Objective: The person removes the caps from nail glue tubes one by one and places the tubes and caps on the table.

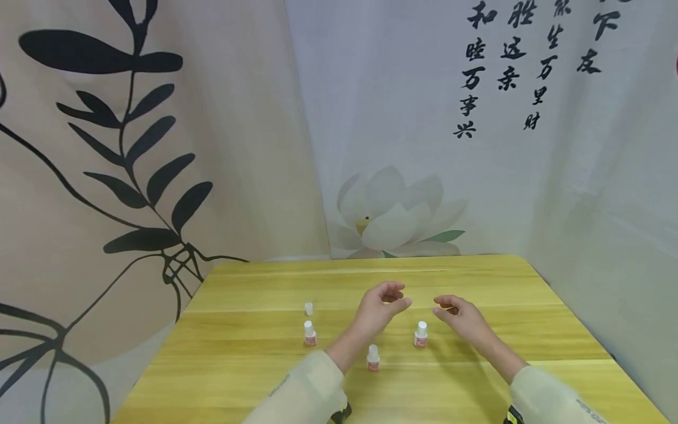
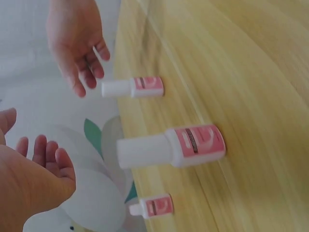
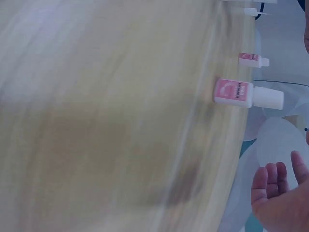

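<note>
The left hand (image 1: 377,307) and right hand (image 1: 463,318) hang above the bench (image 1: 228,371), each grip released and empty. The left bottle (image 1: 309,335), near bottle (image 1: 373,358) and right bottle (image 1: 421,335) stand on it, long axes vertical, tops upward, presumably based so for stability; the white piece (image 1: 309,308) behind the left bottle is too small to identify.

Wood-grained counter (image 1: 243,388), yellowish. Pale cloth (image 1: 254,147) behind its far edge. Dark leafy stem print (image 1: 150,140) beyond far left corner. White lotus print (image 1: 394,221) just above far edge. Black brush characters (image 1: 512,48) high above far right corner.
</note>
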`<state>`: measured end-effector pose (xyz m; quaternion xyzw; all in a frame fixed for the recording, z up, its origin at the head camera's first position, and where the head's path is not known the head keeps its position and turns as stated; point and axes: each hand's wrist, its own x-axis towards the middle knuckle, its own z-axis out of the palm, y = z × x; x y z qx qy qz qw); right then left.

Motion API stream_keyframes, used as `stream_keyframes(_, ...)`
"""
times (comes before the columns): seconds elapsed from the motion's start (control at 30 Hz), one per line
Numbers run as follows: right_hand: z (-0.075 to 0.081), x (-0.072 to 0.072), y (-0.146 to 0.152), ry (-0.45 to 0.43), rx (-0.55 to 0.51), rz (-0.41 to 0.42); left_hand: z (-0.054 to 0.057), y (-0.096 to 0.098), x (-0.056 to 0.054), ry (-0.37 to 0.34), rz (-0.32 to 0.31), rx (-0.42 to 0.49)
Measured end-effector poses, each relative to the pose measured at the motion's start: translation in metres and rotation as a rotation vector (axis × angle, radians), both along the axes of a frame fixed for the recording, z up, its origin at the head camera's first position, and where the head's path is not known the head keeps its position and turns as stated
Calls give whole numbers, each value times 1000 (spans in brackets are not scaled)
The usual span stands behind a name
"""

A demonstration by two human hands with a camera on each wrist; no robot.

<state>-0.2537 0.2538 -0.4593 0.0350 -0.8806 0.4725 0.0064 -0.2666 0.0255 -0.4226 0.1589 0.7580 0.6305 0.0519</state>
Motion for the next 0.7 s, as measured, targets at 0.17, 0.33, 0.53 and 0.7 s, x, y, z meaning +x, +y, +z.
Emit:
stream_keyframes(0.17, -12, 3, 0, -22, -24, 8, -6, -3, -5, -17, -18, -14)
stream_keyframes(0.33, -19, 3, -3, -29, -32, -5, -6, -3, -2, -17, 1, -9)
stream_keyframes(0.53, -23, 6, -3, -29, -50, -2, -1, 9, 12, -3, -10, 36)
stream_keyframes(0.7, -26, 9, -3, -50, -79, 26, -5, 18, 15, -18, -2, 66)
